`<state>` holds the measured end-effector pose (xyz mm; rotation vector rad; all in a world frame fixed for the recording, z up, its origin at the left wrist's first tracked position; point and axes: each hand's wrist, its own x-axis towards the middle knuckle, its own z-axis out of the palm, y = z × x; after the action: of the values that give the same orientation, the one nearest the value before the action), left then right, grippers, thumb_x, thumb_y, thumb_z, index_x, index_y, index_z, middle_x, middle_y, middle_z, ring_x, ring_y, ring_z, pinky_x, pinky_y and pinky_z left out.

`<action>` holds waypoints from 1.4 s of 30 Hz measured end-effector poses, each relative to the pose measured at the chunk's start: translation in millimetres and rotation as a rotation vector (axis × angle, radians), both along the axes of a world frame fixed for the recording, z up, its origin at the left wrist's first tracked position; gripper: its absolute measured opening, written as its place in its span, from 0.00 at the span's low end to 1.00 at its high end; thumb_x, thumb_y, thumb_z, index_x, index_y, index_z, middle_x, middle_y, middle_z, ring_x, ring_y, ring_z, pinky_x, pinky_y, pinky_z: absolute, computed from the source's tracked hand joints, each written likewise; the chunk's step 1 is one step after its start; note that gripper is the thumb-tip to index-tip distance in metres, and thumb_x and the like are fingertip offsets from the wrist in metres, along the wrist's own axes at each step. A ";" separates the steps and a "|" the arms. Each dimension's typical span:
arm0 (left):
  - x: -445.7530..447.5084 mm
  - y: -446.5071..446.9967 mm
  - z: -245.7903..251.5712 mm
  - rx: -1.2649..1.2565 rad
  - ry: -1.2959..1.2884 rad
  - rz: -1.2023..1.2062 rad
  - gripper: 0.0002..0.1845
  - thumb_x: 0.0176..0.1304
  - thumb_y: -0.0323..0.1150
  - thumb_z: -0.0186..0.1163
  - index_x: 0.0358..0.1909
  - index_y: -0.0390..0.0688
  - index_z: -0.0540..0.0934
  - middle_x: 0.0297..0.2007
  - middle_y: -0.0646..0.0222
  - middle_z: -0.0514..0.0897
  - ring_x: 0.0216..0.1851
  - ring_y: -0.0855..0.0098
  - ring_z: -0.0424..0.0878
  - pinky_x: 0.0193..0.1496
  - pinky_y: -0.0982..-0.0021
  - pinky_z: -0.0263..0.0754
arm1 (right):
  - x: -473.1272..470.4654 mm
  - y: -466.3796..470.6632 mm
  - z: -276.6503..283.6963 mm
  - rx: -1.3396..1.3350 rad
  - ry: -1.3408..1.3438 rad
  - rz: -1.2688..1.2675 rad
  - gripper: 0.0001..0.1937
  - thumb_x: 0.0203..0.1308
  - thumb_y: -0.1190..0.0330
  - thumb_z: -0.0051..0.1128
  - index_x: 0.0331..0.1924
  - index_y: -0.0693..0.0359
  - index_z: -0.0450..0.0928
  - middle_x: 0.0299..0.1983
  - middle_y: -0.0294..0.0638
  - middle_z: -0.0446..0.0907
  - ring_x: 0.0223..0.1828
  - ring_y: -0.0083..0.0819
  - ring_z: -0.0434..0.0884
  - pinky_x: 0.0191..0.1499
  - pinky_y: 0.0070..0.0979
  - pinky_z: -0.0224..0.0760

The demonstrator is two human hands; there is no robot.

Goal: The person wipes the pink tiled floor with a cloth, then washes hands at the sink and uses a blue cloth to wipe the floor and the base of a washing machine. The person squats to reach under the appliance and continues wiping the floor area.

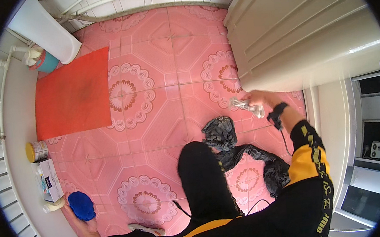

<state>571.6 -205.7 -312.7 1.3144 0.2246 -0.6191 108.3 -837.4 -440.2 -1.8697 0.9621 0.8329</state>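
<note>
My left hand (88, 227), low at the left, holds a rounded bundle of blue cloth (81, 206); most of the fingers are hidden beneath it. Over the tiles at the right, my right hand (257, 97) grips a crumpled piece of clear plastic wrapping (246, 105), slightly blurred. Below that hand, near my bent knee (198, 165), a crumpled black plastic bag (221, 132) lies on the floor. A longer stretch of black plastic (275, 170) trails from it towards my right arm.
A beige panelled cabinet (291, 33) rises at the upper right. An orange-red mat (74, 95) lies beside a white pedestal (48, 32) and a teal bucket (47, 62). Along the left wall stand a yellow-lidded tub (38, 151), an open box (52, 179) and a pale bottle (54, 205).
</note>
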 end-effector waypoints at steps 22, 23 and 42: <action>32.1 -17.4 -5.1 0.269 -0.102 0.028 0.20 0.65 0.49 0.54 0.51 0.46 0.75 0.45 0.67 0.81 0.40 0.68 0.81 0.42 0.63 0.80 | 80.5 -13.4 -237.2 -1.315 -0.602 -0.160 0.22 0.57 0.72 0.43 0.58 0.55 0.69 0.62 0.42 0.67 0.65 0.43 0.63 0.60 0.40 0.62; 31.7 -23.8 -11.1 0.243 -0.104 -0.038 0.20 0.65 0.49 0.54 0.51 0.46 0.75 0.45 0.67 0.81 0.39 0.68 0.81 0.43 0.62 0.80 | 53.2 -1.1 -238.9 -1.234 -0.511 -0.174 0.22 0.57 0.72 0.43 0.58 0.53 0.69 0.63 0.41 0.66 0.66 0.42 0.62 0.61 0.39 0.60; 22.6 -43.9 -52.9 0.049 -0.075 -0.340 0.20 0.64 0.47 0.55 0.53 0.49 0.75 0.47 0.71 0.81 0.46 0.68 0.80 0.45 0.63 0.78 | -7.1 80.2 -241.6 -0.882 -0.650 -0.736 0.19 0.59 0.64 0.44 0.55 0.55 0.72 0.59 0.42 0.70 0.62 0.40 0.66 0.56 0.46 0.58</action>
<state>594.2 -249.6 -365.5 1.4333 -0.0473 -0.8528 101.2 -757.2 -681.8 -1.9889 1.5377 -0.7201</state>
